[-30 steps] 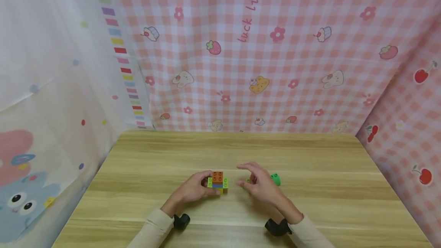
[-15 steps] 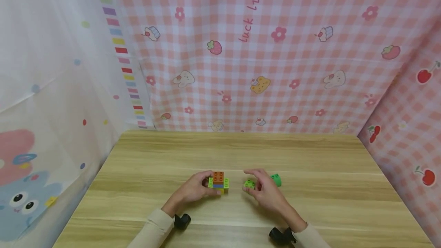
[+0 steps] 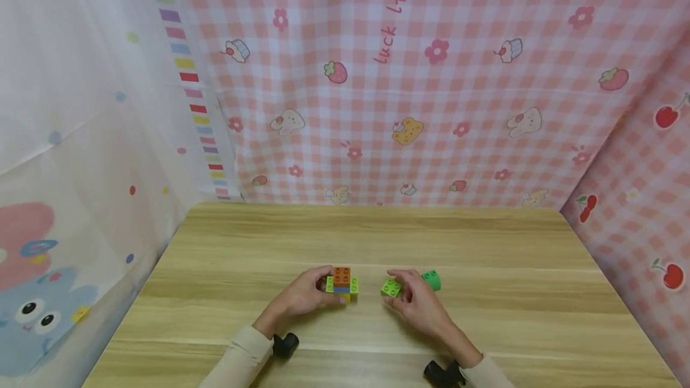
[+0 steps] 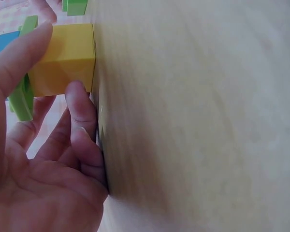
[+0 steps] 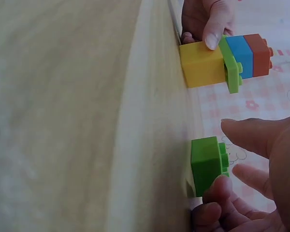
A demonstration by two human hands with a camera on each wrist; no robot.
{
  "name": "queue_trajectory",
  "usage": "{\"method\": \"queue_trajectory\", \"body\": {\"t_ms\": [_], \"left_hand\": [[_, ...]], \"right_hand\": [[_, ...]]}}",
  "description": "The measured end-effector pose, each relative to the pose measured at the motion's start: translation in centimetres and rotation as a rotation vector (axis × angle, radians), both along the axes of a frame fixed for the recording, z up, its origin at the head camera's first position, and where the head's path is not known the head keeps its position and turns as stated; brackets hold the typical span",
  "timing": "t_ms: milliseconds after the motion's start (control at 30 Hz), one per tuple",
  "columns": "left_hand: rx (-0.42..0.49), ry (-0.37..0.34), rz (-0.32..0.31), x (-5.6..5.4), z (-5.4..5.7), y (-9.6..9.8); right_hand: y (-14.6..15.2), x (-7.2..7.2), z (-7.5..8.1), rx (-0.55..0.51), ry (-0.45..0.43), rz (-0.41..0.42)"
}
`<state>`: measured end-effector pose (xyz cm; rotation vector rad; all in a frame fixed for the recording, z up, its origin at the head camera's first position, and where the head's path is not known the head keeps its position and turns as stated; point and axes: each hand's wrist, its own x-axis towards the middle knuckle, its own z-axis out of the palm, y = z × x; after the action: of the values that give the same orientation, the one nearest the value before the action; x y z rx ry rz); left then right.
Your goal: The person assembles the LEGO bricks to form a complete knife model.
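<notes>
Head: well in from the surface's (image 3: 242, 244) far edge, the left hand (image 3: 308, 293) grips a brick stack (image 3: 341, 276); the right hand (image 3: 423, 304) is at a lime block (image 3: 390, 288). Left wrist: thumb and fingers clamp the yellow brick (image 4: 70, 55). Right wrist: the right thumb stands clear, ungripping.

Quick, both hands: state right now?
Left hand: closed on the block stack, gripping it.
Right hand: open at the light green block; no grip visible.
</notes>
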<state>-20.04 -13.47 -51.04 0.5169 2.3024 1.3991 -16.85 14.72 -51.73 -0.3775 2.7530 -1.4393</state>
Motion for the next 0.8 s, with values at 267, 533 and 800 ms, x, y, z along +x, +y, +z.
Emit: {"method": "queue_trajectory", "body": {"t_ms": [267,533,800], "left_hand": [[0.004,-0.002,0.006,-0.06,0.16,-0.05],[0.016,0.0,-0.005,0.0,0.12,0.01],[-0.007,0.004,0.001,0.03,-0.13,-0.08]], "right_hand": [[-0.14,-0.13,-0.03,0.06,-0.013,-0.007],[-0.22,-0.09,-0.17,0.066,-0.015,-0.033],[-0.43,-0.13,-0.32,0.082,-0.006,-0.065]]}}
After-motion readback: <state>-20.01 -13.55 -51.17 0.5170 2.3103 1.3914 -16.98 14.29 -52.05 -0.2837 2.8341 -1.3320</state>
